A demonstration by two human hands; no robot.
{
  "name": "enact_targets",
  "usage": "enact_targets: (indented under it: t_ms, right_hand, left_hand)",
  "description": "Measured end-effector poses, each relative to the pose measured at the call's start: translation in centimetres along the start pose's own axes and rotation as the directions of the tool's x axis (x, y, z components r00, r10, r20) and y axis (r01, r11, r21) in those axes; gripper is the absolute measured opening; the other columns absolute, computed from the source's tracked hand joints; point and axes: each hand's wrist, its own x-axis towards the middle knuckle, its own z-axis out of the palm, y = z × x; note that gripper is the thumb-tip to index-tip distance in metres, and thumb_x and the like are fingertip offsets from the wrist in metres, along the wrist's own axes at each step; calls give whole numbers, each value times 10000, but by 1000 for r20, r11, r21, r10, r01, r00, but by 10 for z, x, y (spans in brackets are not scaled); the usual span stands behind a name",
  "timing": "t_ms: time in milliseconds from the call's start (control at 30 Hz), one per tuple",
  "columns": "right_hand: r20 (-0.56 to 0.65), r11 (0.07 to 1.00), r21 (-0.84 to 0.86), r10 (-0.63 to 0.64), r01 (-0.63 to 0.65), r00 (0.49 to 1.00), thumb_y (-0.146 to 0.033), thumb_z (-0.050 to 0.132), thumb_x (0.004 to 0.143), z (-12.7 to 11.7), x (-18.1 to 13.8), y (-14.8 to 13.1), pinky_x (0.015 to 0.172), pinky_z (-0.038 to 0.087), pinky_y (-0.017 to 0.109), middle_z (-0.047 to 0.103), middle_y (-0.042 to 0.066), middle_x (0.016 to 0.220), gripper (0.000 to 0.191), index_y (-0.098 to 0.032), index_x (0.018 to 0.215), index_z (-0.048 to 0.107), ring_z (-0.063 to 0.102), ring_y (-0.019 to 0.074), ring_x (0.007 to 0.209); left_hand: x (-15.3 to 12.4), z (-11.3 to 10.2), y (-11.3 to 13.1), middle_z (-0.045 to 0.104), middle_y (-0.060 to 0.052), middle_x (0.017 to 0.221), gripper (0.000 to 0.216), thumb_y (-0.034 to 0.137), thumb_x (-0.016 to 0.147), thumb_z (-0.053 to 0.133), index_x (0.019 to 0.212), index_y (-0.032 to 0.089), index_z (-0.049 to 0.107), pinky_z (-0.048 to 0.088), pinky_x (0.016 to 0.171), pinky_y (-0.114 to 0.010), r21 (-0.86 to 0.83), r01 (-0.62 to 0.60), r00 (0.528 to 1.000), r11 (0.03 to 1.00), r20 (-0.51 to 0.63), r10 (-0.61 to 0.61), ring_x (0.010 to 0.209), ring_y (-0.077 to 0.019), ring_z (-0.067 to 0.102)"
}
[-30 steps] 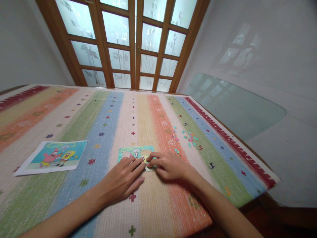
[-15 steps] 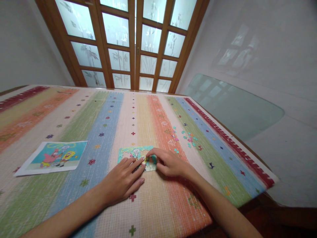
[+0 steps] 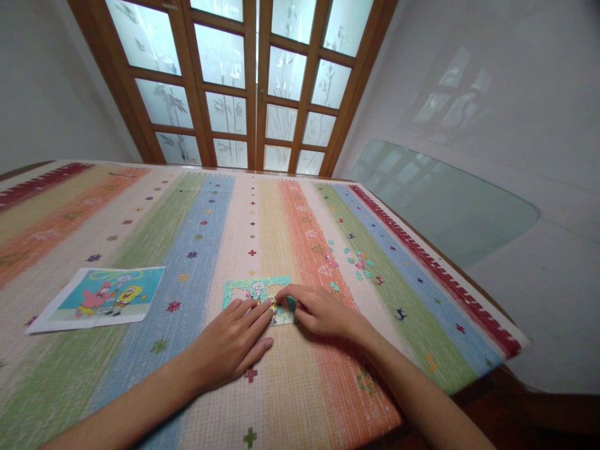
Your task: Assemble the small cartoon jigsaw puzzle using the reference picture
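Note:
A small, partly assembled jigsaw puzzle [image 3: 255, 289] with a cartoon picture lies on the striped tablecloth [image 3: 210, 219]. My left hand [image 3: 232, 340] rests flat on the puzzle's lower left part, fingers stretched out together. My right hand [image 3: 319, 310] sits at the puzzle's right edge, its fingertips pinched on a teal puzzle piece [image 3: 291, 302] that it presses onto the puzzle. The two hands' fingertips almost meet.
Several loose puzzle pieces [image 3: 351, 257] are scattered on the cloth to the right, beyond my right hand. A printed cartoon reference picture [image 3: 100, 295] lies at the left. The table's right edge [image 3: 450, 275] runs close by; a wooden glazed door [image 3: 248, 81] stands behind.
My right hand has shifted slightly up and left along the puzzle's right edge with the teal piece. My left hand has stayed flat on the puzzle.

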Motion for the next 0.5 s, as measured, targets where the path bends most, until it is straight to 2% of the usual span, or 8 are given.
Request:
enact_targets:
  t_ms: [200, 500]
  right_hand:
    - [-2, 1000, 5, 20, -20, 1000, 5, 463, 801, 1, 1, 1, 969, 524, 371, 733, 86, 1189, 468, -208, 1184, 626, 664, 205, 1080]
    - [-35, 1000, 20, -20, 21, 999, -11, 464, 801, 4, 2, 1, 929, 525, 348, 747, 84, 1121, 418, -192, 1132, 643, 669, 197, 1017]
  left_hand:
    - [-1, 0, 1, 663, -167, 1297, 396, 328, 1104, 351, 1290, 81, 599, 455, 924, -459, 26, -9, 1000, 1000, -12, 10, 1063, -308, 588]
    - [-2, 0, 1, 668, -137, 1304, 374, 334, 1094, 390, 1332, 127, 591, 473, 946, -460, -17, 29, 1000, 999, -13, -29, 1080, -295, 596]
